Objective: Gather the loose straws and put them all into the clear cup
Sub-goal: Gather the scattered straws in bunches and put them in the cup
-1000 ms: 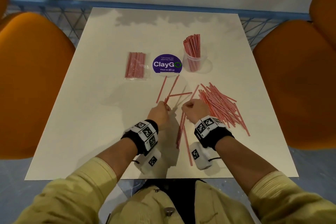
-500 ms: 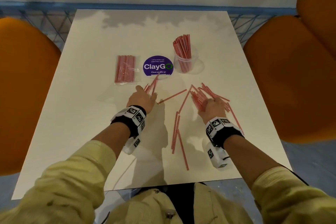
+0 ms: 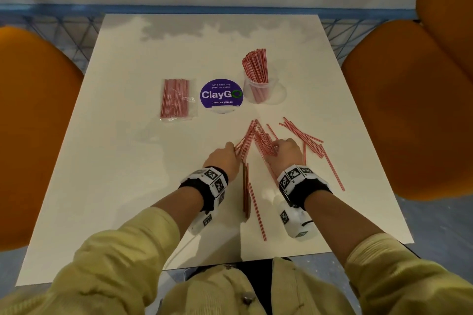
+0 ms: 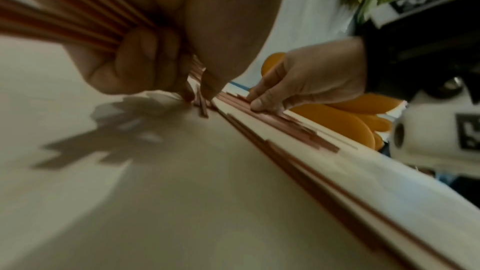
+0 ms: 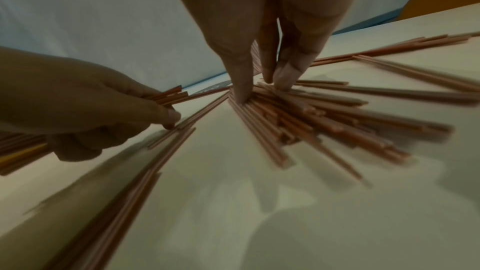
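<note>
Dozens of loose straws (image 3: 266,140) under my flat right hand (image 3: 288,152); my left hand (image 3: 222,160) clenches a bundle; next, sweep them together toward the clear cup (image 3: 259,89).

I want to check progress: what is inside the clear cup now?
The clear cup holds a standing bunch of red-striped straws, leaning left. The cup's bottom is hidden behind them.

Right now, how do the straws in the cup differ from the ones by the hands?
The cup straws stand upright as one tight bunch in the clear cup; the loose straws lie flat on the table, fanned and crossing. The cup straws are untouched; both hands are on the loose ones. Both are thin and red-striped, seemingly the same kind.
</note>
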A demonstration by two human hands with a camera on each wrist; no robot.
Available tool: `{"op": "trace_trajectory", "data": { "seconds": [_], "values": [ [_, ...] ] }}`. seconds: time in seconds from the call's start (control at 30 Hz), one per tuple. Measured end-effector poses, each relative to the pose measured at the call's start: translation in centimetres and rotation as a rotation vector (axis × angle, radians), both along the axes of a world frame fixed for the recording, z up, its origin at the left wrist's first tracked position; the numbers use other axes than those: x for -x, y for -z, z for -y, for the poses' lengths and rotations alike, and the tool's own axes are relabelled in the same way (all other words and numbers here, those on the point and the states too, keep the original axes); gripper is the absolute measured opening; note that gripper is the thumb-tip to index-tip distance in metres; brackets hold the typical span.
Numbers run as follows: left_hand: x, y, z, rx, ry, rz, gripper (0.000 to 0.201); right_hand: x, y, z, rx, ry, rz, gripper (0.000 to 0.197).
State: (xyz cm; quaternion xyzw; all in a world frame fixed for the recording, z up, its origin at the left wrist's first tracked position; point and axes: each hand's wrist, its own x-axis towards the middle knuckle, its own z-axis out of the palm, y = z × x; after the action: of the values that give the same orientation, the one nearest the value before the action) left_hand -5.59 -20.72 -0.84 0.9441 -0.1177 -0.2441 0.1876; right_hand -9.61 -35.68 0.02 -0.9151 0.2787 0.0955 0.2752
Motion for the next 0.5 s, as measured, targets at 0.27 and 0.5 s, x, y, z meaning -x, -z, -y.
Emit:
{"op": "trace_trajectory", "data": {
  "seconds": [0.27, 0.5],
  "values": [
    [-1.4, -0.6, 1.1, 0.080, -0.138, 0.007, 0.045, 0.1, -0.7, -1.0, -0.052, 0.045, -0.028, 0.044],
    [0.0, -0.5, 4.4, 0.047, -0.103, -0.108, 0.044, -0.3, -0.9, -2.3, -0.149, 0.074, 0.006, 0.025]
  ]
}}
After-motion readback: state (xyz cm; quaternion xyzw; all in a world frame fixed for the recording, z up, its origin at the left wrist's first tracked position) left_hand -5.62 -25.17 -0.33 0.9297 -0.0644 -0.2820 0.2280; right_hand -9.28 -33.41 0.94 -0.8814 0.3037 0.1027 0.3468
